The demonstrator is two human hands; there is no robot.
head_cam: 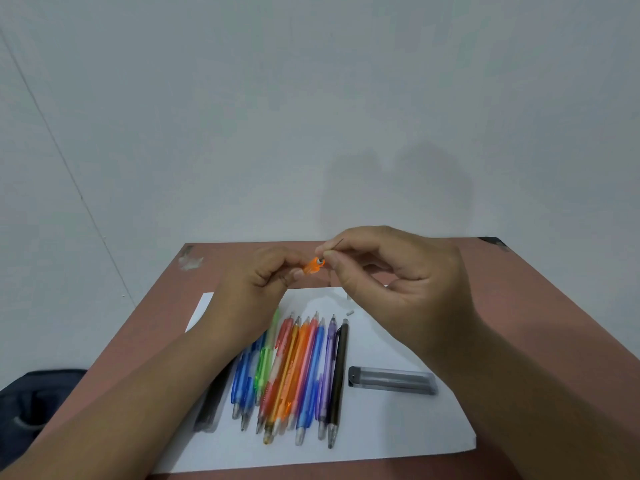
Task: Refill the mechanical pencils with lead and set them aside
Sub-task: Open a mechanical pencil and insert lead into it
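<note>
**Lead going into orange pencil: brittle part, grip it close**

Left hand (258,271) is curled round the orange pencil (312,265), open back end pointing right. Most of the barrel is hidden in the fist. Right hand (388,271) pinches a lead (337,244) between thumb and forefinger, lower end at the pencil's opening, free end sticking up and right. Can't tell if it has entered the tube.

Both are held up over the far part of the paper (398,427), above the row of pencils (298,372). Lead case (393,381) lies to the right of the row, apart from it.

Handling, my read:
- Lead: near weightless, stiff, snaps under any side load. Pinch close to the entry end so the free length is short, and push along the axis only.
- Pencil: light plastic, smooth barrel, may roll in the fingers. Hold near the open end to keep the opening steady.
- Small white bits (349,311) on the paper past the row look like erasers or caps; too small to say.
</note>
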